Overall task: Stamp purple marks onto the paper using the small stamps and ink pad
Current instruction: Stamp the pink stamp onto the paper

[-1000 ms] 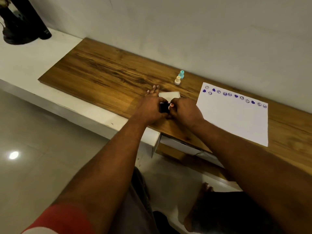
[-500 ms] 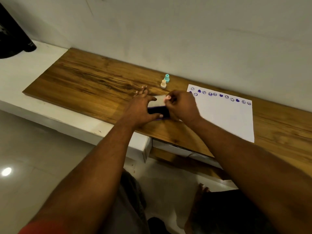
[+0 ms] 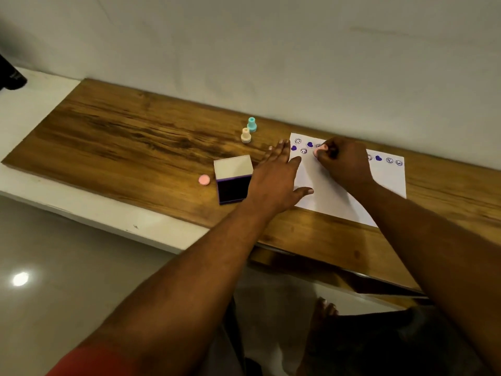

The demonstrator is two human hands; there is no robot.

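Note:
The white paper (image 3: 333,196) lies on the wooden desk, with a row of purple hearts and smiley marks along its far edge. My right hand (image 3: 343,165) pinches a small pink stamp (image 3: 317,152) and holds it down on the paper near that row. My left hand (image 3: 276,176) lies flat, fingers straight, across the paper's left edge. The ink pad (image 3: 233,188) stands open left of my left hand, its white lid raised. A pink cap (image 3: 204,179) lies beside it. A teal stamp (image 3: 251,124) and a cream stamp (image 3: 246,135) stand behind.
The wooden desk (image 3: 130,147) runs along a white wall, and its left half is bare wood. A white ledge (image 3: 32,104) with a dark object (image 3: 10,74) adjoins it at the left. My foot (image 3: 322,321) and the tiled floor show below.
Both hands left the ink pad. My right hand carried the pink stamp right onto the paper, and my left hand moved over to the paper's left edge. The pad and pink cap are now uncovered.

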